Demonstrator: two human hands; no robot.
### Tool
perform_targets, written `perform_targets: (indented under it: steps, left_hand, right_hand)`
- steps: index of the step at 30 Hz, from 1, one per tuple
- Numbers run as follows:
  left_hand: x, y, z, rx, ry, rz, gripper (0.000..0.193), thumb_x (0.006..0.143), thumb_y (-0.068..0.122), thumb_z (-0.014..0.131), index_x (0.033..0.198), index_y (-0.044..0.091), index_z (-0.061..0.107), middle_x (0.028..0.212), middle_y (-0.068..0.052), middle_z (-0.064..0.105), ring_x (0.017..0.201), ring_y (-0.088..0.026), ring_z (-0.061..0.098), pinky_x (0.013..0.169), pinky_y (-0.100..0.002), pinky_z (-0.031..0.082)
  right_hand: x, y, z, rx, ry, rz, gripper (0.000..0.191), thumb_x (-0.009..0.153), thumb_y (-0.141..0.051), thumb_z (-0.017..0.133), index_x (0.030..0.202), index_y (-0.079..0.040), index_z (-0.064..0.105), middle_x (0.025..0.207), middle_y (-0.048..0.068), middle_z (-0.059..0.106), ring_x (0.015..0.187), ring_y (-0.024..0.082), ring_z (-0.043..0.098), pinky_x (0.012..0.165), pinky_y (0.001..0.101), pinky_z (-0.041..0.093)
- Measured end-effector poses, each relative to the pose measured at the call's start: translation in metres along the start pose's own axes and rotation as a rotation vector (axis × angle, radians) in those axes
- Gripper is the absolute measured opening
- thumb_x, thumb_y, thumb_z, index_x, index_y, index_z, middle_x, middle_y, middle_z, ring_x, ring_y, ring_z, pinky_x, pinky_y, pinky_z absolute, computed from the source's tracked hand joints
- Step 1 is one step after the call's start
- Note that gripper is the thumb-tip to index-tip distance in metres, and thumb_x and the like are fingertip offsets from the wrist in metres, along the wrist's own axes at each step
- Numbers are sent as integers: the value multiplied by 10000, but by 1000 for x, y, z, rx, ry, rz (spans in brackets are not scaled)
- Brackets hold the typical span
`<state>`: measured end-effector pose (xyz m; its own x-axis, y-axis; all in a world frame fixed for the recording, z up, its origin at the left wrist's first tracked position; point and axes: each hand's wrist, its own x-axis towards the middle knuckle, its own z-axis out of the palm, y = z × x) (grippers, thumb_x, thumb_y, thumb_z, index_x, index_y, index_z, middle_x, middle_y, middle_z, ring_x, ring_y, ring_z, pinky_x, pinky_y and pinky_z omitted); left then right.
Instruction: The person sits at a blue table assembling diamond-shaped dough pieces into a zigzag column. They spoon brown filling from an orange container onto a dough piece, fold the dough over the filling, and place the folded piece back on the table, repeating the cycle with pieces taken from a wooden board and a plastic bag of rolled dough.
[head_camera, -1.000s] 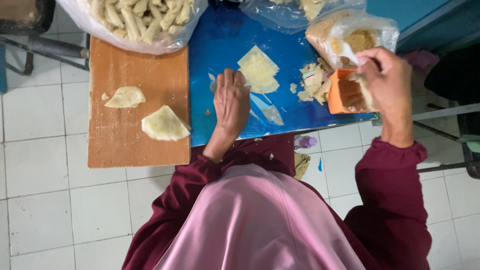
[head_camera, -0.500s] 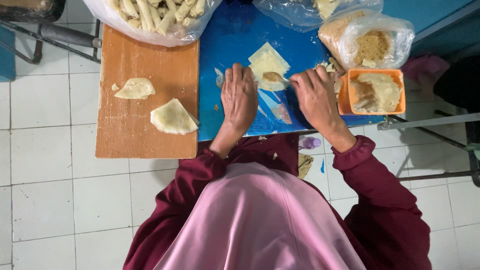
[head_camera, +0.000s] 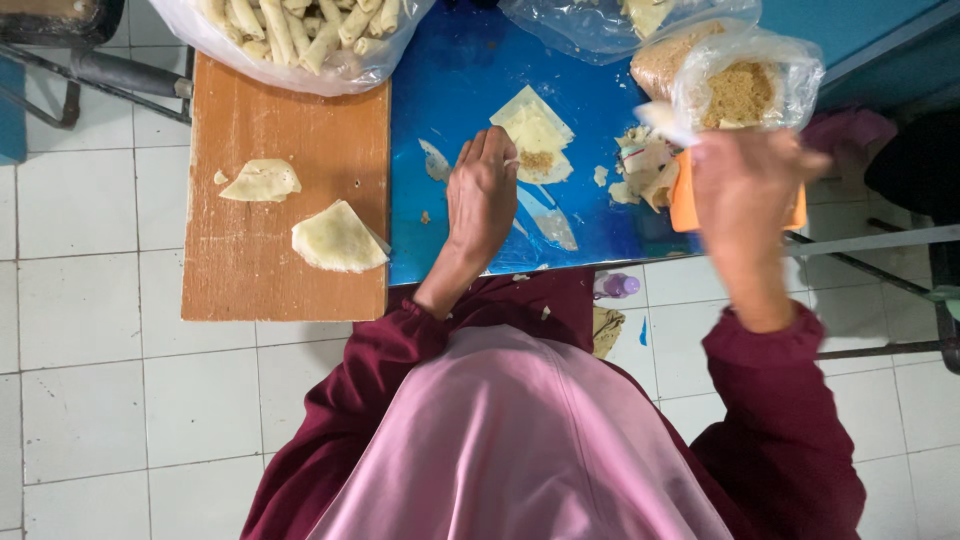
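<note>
Fingers of the left hand (head_camera: 482, 198) lie flat and together on the blue table (head_camera: 450, 90), their tips pressing the near edge of a pale square wrapper (head_camera: 533, 128), likely to keep it from sliding. A small heap of brown filling (head_camera: 537, 159) sits on the wrapper just beside those fingertips. The right hand (head_camera: 748, 190) is blurred above the orange tub (head_camera: 686, 203) at the table's edge; whether it pinches anything I cannot tell. Behind it, 1 clear bag (head_camera: 735, 85) holds more brown crumbly filling. At the far left, another plastic bag (head_camera: 290, 40) is packed with finished rolls. 2 folded pieces (head_camera: 335, 240) rest on the wooden board (head_camera: 285, 130), well apart from the work.
</note>
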<state>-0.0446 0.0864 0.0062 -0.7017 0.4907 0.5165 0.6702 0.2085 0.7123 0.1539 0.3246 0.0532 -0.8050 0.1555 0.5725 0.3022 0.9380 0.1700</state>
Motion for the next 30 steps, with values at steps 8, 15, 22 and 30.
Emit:
perform_targets:
  steps: [8, 15, 22, 30]
  left_hand:
    - [5, 7, 4, -100, -88, -29, 251, 894, -88, 622, 1093, 31, 527, 1058, -164, 634, 919, -377, 658, 743, -481, 527]
    - [-1, 3, -2, -147, -179, -11, 420, 791, -73, 756, 1137, 23, 537, 1089, -157, 611, 957, -353, 650, 780, -459, 527]
    - [-4, 1, -5, -123, -227, 36, 515, 768, -64, 800, 1208, 10, 543, 1149, -154, 588, 1017, -352, 603, 834, -452, 508]
    - [-4, 0, -3, -83, -219, 77, 486, 781, -40, 800, 1190, -6, 539, 1184, -178, 564, 1108, -387, 572, 909, -461, 491]
  right_hand:
    - [20, 11, 13, -343, 235, 66, 92, 1044, -176, 723, 1085, -256, 737, 1043, -23, 637, 1127, 195, 601, 1086, 467, 351]
    - [25, -112, 31, 358, -95, 148, 213, 913, -192, 813, 1082, -115, 709, 977, 82, 656, 939, 308, 580, 825, 465, 392]
    - [30, -122, 33, 508, -106, 239, 153, 962, -135, 779, 973, -74, 638, 957, 63, 657, 918, 319, 597, 794, 457, 394]
    - [30, -122, 35, 704, -119, 310, 129, 985, -61, 727, 1036, -24, 614, 972, 91, 657, 894, 283, 642, 782, 428, 473]
